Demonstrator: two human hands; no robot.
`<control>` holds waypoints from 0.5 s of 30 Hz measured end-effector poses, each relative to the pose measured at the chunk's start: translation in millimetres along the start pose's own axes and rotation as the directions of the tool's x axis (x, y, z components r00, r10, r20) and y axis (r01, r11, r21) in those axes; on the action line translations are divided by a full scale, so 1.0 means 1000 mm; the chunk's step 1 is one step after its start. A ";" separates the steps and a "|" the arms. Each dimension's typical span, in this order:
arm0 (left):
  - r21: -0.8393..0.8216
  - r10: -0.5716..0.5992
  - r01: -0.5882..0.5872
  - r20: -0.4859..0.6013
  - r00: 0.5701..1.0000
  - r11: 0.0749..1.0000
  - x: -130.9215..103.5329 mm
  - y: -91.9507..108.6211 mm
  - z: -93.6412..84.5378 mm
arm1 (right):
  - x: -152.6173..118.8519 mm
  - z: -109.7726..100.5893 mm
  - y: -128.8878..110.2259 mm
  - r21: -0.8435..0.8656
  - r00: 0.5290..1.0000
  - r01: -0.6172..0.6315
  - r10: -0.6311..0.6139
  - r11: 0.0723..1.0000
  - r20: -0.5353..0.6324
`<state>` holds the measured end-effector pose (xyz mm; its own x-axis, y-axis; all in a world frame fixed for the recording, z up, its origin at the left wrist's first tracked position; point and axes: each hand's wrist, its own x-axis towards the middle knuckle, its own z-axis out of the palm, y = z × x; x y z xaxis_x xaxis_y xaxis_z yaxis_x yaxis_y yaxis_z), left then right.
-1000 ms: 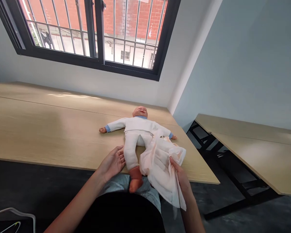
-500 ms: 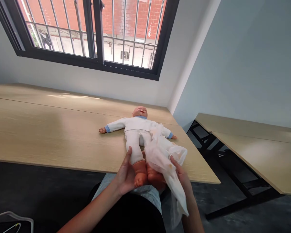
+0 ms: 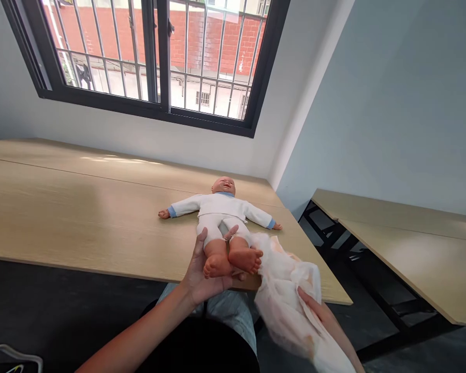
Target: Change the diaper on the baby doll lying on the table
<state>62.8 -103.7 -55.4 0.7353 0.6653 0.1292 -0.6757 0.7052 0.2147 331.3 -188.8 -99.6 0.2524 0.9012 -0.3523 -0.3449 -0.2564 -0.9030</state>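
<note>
Cloth (image 3: pixel 286 305) now off doll's feet (image 3: pixel 242 258), lower end beyond view.

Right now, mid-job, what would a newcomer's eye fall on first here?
Probably the doll, lying face up with arms spread on the table, its bare lower legs held at the near edge by the left hand. Next, the crumpled, pale cloth in the right hand, beside the feet; then the barred window beyond the table.
</note>
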 end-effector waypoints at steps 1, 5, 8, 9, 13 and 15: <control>0.010 0.002 -0.002 0.004 1.000 1.000 0.000 -0.002 0.000 | -0.002 0.005 0.001 0.002 1.000 -0.020 0.020 1.000 0.006; 0.037 0.037 -0.037 0.000 0.999 0.999 -0.001 -0.005 -0.002 | -0.009 0.027 -0.001 0.017 0.997 -0.074 0.073 0.997 0.039; 0.078 0.036 -0.031 -0.059 0.998 0.996 0.002 0.000 0.002 | -0.011 0.038 0.002 0.023 0.997 -0.058 0.057 0.998 0.046; 0.103 0.029 -0.021 -0.075 0.997 0.994 0.005 0.005 0.006 | -0.011 0.040 0.003 0.028 0.998 -0.053 0.052 0.998 0.047; 0.232 0.017 -0.004 -0.053 0.998 0.973 0.024 0.032 0.037 | -0.010 0.047 0.011 0.020 0.988 -0.108 0.105 0.994 0.116; 0.274 0.015 -0.010 -0.017 1.000 0.962 0.037 0.047 0.057 | -0.009 0.055 0.012 -0.010 0.972 -0.141 0.140 0.990 0.188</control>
<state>61.3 -59.9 14.6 0.7240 0.6800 0.1158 -0.6428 0.6043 0.4709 275.5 -180.8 -93.7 0.0274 0.9057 -0.4230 -0.3684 -0.3842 -0.8466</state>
